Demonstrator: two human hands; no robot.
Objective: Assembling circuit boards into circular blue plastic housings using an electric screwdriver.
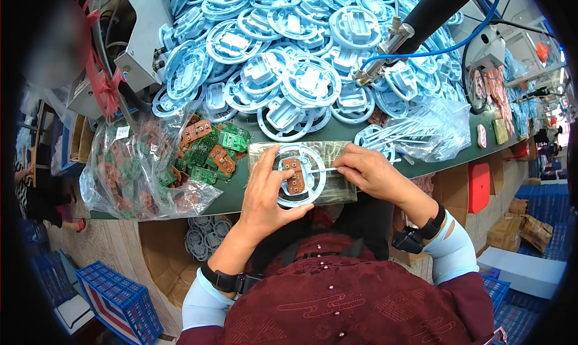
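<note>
A pale blue round plastic ring frame [308,191] lies on a clear block [343,191] at the table's front edge. A small brown circuit board [294,174] sits in its middle. My left hand [265,191] rests on the frame's left side, with its fingers pressing the board and the thumb under the rim. From the right, my right hand [367,171] pinches the frame's rim and a thin white tab there.
A big heap of pale blue ring frames [289,50] covers the green table [232,197] behind. A clear bag of green and brown circuit boards [150,164] lies left. A hanging powered screwdriver [391,41] with blue hose hovers above. Blue crates [120,303] and cardboard boxes stand below.
</note>
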